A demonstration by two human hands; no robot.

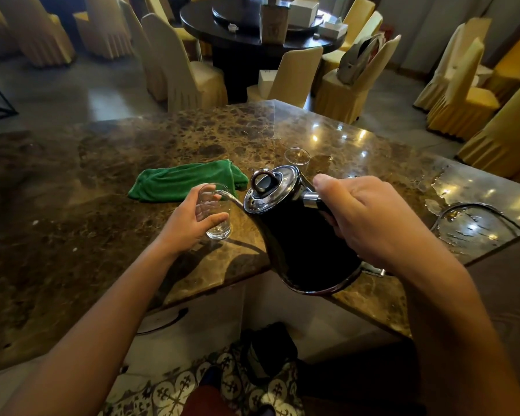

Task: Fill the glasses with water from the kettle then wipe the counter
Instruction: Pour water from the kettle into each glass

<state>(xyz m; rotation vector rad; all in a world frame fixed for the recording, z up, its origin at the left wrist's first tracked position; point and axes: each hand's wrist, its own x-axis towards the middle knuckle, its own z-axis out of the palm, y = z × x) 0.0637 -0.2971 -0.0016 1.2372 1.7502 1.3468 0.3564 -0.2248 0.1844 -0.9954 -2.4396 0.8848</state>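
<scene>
A black kettle (pixel 294 241) with a chrome lid hangs tilted to the left over the marble counter (pixel 102 175), my right hand (pixel 370 217) gripping its handle. Its thin spout reaches over the rim of a clear glass (pixel 215 211) that stands on the counter, with my left hand (pixel 189 220) wrapped around its side. A little water shows at the bottom of this glass. A second clear glass (pixel 297 157) stands behind the kettle, partly hidden by the lid. A green cloth (pixel 183 181) lies crumpled just behind the held glass.
A black power cord (pixel 478 211) curls on the counter at the right, where the surface looks wet and shiny (pixel 463 229). Covered chairs (pixel 186 73) and a dark round table (pixel 252 31) stand beyond the counter's far edge.
</scene>
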